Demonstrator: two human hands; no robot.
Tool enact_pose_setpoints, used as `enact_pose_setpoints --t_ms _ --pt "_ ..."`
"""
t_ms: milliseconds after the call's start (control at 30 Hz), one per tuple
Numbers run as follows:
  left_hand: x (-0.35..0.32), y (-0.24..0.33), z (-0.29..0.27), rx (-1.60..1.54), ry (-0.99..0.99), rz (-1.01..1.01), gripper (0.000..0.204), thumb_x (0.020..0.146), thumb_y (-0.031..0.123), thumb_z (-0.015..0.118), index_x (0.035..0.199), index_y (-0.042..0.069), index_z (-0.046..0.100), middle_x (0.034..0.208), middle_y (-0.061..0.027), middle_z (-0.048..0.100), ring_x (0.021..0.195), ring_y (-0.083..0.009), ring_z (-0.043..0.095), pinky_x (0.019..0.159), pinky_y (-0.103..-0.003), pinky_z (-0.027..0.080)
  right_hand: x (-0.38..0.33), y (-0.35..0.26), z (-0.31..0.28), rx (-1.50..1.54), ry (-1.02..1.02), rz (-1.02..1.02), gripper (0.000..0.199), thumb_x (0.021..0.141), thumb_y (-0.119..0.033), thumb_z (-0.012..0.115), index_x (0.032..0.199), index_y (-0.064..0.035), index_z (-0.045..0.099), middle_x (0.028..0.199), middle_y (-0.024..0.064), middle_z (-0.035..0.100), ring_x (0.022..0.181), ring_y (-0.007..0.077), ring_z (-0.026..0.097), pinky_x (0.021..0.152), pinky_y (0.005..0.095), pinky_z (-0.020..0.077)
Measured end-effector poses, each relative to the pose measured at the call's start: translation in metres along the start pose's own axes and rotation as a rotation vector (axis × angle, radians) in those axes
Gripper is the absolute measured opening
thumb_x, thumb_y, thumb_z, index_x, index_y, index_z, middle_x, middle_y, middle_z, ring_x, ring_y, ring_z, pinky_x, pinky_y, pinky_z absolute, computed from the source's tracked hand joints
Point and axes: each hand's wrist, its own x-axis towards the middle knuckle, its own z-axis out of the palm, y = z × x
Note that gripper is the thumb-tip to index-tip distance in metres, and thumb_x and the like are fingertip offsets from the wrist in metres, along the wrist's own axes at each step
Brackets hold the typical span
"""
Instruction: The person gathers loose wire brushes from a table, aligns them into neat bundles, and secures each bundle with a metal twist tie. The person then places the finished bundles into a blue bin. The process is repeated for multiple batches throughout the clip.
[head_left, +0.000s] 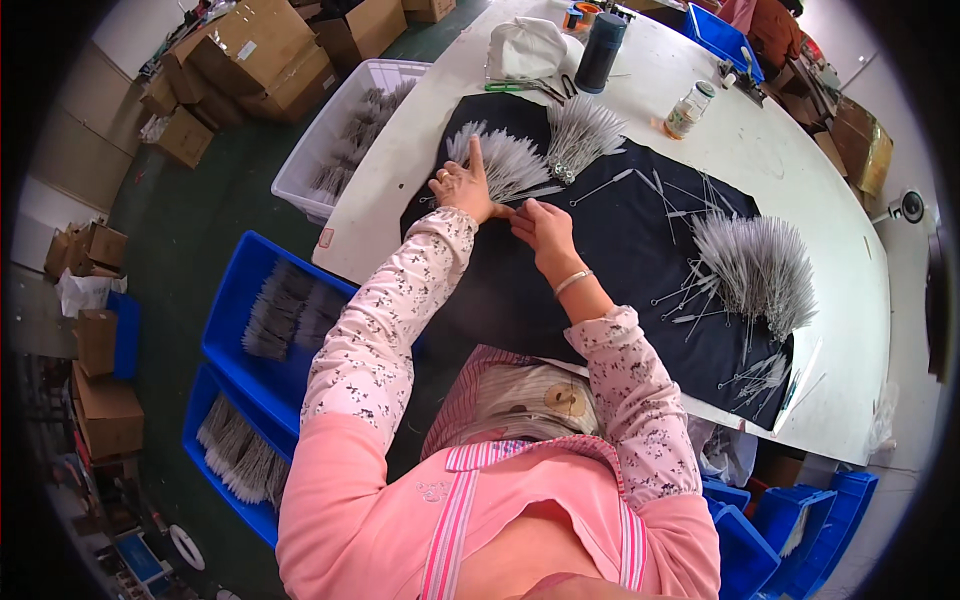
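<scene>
The left grip (462,186) lay flat and released, fingers spread, pressing a fanned bundle of thin wire brushes (510,165) onto the black cloth (600,260) on the worktop (800,170). The right grip (540,225) pinched what looked like a single brush at the bundle's lower edge. This seemed the gathering and aligning step; adding further brushes would call for keeping the stems even.

The right hand (540,228) is curling over whatever it is pinching, too small to make out. The left hand (462,188) is covering part of a brush bundle (510,165). The far bin (722,35) is getting cut off by the rim, and the jar (688,110) label is blurring out.
</scene>
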Motion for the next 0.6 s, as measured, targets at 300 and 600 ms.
enact_pose_setpoints --t_ms 300,600 --pt "0.042 -0.023 -0.004 -0.037 -0.008 0.085 0.115 0.065 0.027 0.079 0.144 -0.006 0.002 0.112 -0.0255 0.06 0.105 -0.0345 0.06 0.092 -0.039 0.048 0.008 0.01 0.003 -0.278 0.023 -0.064 0.034 0.086 -0.019 0.063 0.11 0.0045 0.057 0.098 0.0096 0.062 0.091 0.0191 0.062 0.08 0.0307 0.0508" --pt "0.099 -0.105 -0.001 -0.849 -0.18 0.207 0.091 0.058 0.02 0.08 0.131 -0.009 0.036 0.11 -0.0183 0.061 0.1 -0.0247 0.06 0.089 -0.03 0.046 0.006 0.01 0.001 -0.45 -0.04 -0.133 0.034 0.085 -0.02 0.064 0.108 0.0037 0.059 0.096 0.0063 0.061 0.086 0.0135 0.058 0.077 0.0269 0.0472"
